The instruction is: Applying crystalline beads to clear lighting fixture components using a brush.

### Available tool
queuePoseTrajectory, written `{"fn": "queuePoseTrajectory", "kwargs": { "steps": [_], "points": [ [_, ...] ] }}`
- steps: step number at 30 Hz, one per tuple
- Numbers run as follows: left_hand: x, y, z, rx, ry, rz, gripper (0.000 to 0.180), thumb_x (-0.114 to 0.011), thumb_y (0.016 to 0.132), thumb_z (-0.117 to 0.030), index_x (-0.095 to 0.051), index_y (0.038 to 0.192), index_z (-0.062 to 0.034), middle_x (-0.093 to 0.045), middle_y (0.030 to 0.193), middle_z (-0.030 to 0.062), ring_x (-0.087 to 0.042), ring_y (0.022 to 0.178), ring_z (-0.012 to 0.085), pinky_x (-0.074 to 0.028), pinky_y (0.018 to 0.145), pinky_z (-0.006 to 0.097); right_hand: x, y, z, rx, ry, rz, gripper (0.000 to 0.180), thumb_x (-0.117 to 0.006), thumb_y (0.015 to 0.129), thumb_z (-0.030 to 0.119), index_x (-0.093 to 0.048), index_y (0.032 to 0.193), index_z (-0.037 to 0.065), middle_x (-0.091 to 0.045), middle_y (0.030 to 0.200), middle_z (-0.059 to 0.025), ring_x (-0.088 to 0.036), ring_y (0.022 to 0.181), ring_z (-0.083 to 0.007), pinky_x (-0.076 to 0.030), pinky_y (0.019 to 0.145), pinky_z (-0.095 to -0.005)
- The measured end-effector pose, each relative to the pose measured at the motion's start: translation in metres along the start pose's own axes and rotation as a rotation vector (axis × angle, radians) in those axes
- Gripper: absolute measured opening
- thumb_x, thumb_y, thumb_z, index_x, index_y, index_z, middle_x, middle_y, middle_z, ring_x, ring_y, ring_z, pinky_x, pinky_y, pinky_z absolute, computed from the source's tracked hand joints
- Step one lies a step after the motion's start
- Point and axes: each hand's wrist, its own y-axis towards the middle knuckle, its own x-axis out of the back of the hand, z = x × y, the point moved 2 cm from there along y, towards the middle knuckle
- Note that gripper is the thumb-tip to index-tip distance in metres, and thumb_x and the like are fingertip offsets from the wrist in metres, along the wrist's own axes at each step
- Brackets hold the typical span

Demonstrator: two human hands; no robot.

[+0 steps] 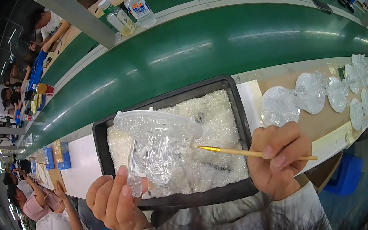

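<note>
Between the fingertips of my left hand (118,201) is the lower end of a clear molded plastic figure (157,146) with a rounded, raised surface. It is held over a black tray (164,203) filled with clear, glittery granules (220,119). My right hand (279,159) pinches a thin paintbrush (234,151) with a wooden handle and a yellow ferrule. The brush tip points left and meets or nearly meets the figure's right edge; I cannot tell if they touch.
More clear plastic pieces (281,106) lie along the bench at right. A green conveyor belt (191,56) runs behind the tray. Two bottles (139,8) stand beyond it. A blue bin (346,174) sits low at right. Several people work at left.
</note>
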Motion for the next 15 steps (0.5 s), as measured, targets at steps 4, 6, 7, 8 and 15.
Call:
{"fn": "queuePoseTrajectory", "kwargs": {
  "steps": [4, 6, 7, 8, 15],
  "points": [
    [-0.002, 0.002, 0.007, -0.062, 0.026, -0.093, 0.036, -0.076, 0.084, -0.015, -0.054, 0.106, 0.0024, -0.071, 0.079, 0.0219, -0.058, 0.053, 0.0223, -0.049, 0.051, 0.031, -0.010, 0.001, 0.005, -0.153, -0.084, -0.034, 0.021, -0.068, 0.091, 0.019, -0.051, 0.086, 0.008, -0.049, 0.089, -0.0080, -0.041, 0.064, -0.0129, -0.033, 0.060, -0.0275],
    [-0.003, 0.000, 0.009, -0.041, 0.014, -0.074, 0.036, -0.076, 0.085, -0.015, -0.054, 0.105, 0.0044, -0.071, 0.078, 0.0223, -0.057, 0.050, 0.0229, -0.047, 0.048, 0.031, -0.006, 0.001, 0.001, -0.134, -0.100, 0.094, 0.018, -0.067, 0.091, 0.017, -0.052, 0.086, 0.008, -0.051, 0.089, -0.0093, -0.041, 0.062, -0.0131, -0.033, 0.058, -0.0281],
    [-0.006, -0.002, 0.011, -0.043, 0.011, -0.071, 0.036, -0.076, 0.085, -0.015, -0.054, 0.105, 0.0044, -0.071, 0.078, 0.0223, -0.057, 0.050, 0.0229, -0.047, 0.048, 0.031, -0.005, 0.000, 0.001, -0.135, -0.101, 0.090, 0.018, -0.067, 0.091, 0.017, -0.052, 0.086, 0.008, -0.051, 0.089, -0.0093, -0.041, 0.062, -0.0131, -0.033, 0.058, -0.0281],
    [-0.008, -0.005, 0.013, -0.020, 0.001, -0.105, 0.035, -0.077, 0.084, -0.013, -0.054, 0.103, 0.0055, -0.070, 0.077, 0.0227, -0.057, 0.050, 0.0234, -0.047, 0.047, 0.031, -0.006, 0.000, 0.002, -0.102, -0.073, 0.075, 0.016, -0.065, 0.091, 0.015, -0.052, 0.087, 0.008, -0.052, 0.089, -0.0103, -0.042, 0.060, -0.0135, -0.034, 0.056, -0.0281],
    [-0.019, -0.003, 0.019, 0.018, -0.014, -0.316, 0.029, -0.079, 0.079, -0.004, -0.058, 0.091, 0.0100, -0.065, 0.067, 0.0197, -0.058, 0.050, 0.0262, -0.045, 0.041, 0.032, 0.001, -0.004, -0.002, -0.078, -0.134, 0.222, 0.017, -0.058, 0.077, -0.005, -0.058, 0.093, 0.003, -0.058, 0.095, -0.0148, -0.057, 0.064, -0.0207, -0.048, 0.054, -0.0307]
  ]
}}
